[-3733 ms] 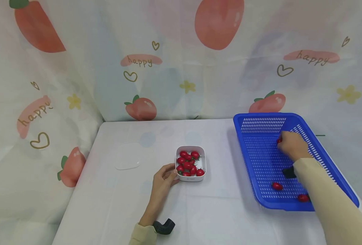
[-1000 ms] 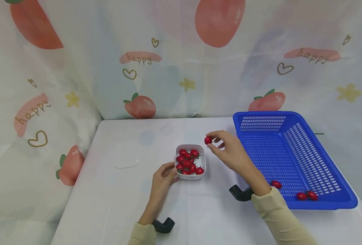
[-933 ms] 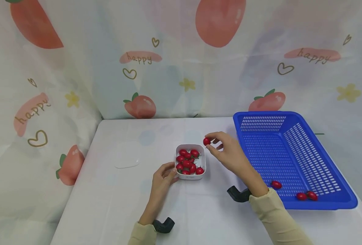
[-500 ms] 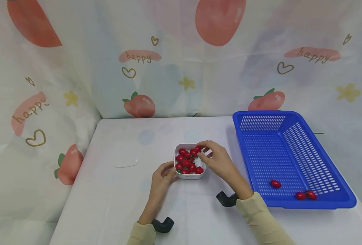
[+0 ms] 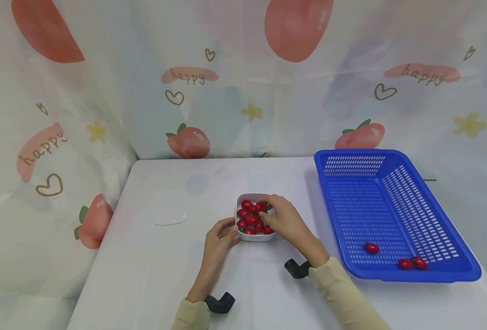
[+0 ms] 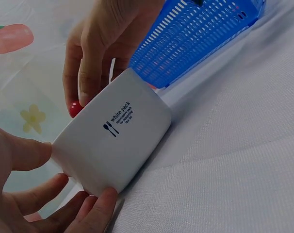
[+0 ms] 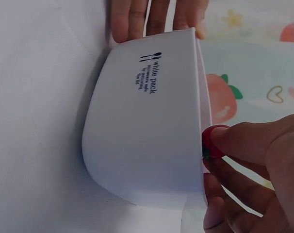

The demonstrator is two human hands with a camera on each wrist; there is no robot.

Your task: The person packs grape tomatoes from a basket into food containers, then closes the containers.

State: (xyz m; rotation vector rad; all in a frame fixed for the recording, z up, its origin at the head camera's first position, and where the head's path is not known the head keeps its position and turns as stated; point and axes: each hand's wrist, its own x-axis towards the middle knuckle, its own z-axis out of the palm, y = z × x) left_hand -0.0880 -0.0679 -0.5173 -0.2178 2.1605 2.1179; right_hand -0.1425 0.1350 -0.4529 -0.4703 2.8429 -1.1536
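On the far left of the white table lies a pale translucent lid, apart from everything else; next to the right comes the left hand, its thumb and curled fingers gripping the near-left corner of the small white container, as the left wrist view shows with fingers wrapped around the box's base; that hold looks the same as a few seconds ago. What has changed is the right hand: a second ago it was in the air just right of the box pinching one cherry tomato, and now it has come down over the container's right side, among the heap of tomatoes; so one more fruit, judging by that, has made the trip from basket to box. The right wrist view shows the fingertips still pinched on a red tomato right at the container's rim, though whether it already rests on the pile is hard to tell from that angle. Furthest right, the blue basket holds three tomatoes near its front edge.
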